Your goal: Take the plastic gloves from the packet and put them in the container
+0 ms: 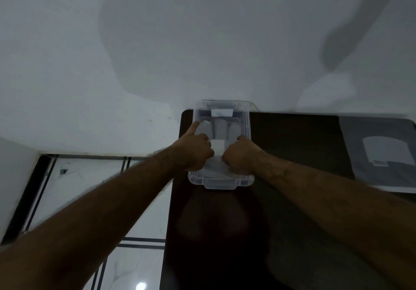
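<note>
A clear plastic container (221,180) stands at the far left end of a dark table (292,136), against the white wall. Pale translucent plastic gloves (219,129) lie inside it, their fingers pointing to the wall. My left hand (194,152) and my right hand (240,156) are both down in the container, fists curled on the near part of the gloves, with a small white folded piece (218,149) between them. My left thumb sticks out along the container's left rim. The gloves' near end is hidden under my hands.
A grey packet (380,152) with a white panel lies flat at the table's right end. White floor tiles with dark lines (90,177) show left of the table. The white wall rises right behind the container.
</note>
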{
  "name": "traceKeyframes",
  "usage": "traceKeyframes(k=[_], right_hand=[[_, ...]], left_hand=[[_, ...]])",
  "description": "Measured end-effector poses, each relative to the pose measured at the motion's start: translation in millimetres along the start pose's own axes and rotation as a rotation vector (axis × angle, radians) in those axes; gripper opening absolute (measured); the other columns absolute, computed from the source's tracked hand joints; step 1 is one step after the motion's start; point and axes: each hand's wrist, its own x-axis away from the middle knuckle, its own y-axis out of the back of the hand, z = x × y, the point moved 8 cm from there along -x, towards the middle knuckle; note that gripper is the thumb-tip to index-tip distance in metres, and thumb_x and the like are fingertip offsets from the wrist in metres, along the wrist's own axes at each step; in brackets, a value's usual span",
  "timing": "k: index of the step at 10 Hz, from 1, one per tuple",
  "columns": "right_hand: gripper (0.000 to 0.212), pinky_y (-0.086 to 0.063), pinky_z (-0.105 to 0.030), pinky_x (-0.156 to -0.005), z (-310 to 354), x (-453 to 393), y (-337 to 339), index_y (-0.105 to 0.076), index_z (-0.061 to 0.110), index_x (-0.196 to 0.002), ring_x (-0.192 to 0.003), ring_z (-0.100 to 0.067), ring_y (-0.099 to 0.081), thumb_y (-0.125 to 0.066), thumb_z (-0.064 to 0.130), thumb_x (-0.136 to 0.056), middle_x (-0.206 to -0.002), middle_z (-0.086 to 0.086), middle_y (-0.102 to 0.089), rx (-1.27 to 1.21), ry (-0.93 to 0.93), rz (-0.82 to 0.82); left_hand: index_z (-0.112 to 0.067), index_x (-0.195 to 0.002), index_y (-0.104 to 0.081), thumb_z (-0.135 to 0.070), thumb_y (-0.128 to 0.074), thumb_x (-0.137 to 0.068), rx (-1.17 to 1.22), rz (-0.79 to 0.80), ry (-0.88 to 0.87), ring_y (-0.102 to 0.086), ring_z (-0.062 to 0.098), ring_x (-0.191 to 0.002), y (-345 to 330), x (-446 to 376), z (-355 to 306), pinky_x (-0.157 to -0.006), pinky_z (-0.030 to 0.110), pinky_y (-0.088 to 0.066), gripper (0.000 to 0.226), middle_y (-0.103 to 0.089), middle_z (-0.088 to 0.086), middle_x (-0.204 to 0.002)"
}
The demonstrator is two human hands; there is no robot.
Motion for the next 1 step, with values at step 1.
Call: traceKeyframes(k=[1], right_hand=[[0.024, -0.043, -0.051, -0.111, -17.3, 15.4, 23.1, -0.068, 0.020, -0.106, -0.090, -0.019, -0.065, -0.061, 0.041, -0.098, -0.093, 0.000, -0.068, -0.073, -0.050, -0.229]], left_hand=[[-0.027, -0.126, -0.069, -0.031, -0.052, -0.100, 0.092, -0.136, 0.156, -0.052, 0.022, -0.136, 25.5, 14.1, 10.1, -0.123, 0.071, -0.004, 0.031, -0.070, -0.004, -0.123]])
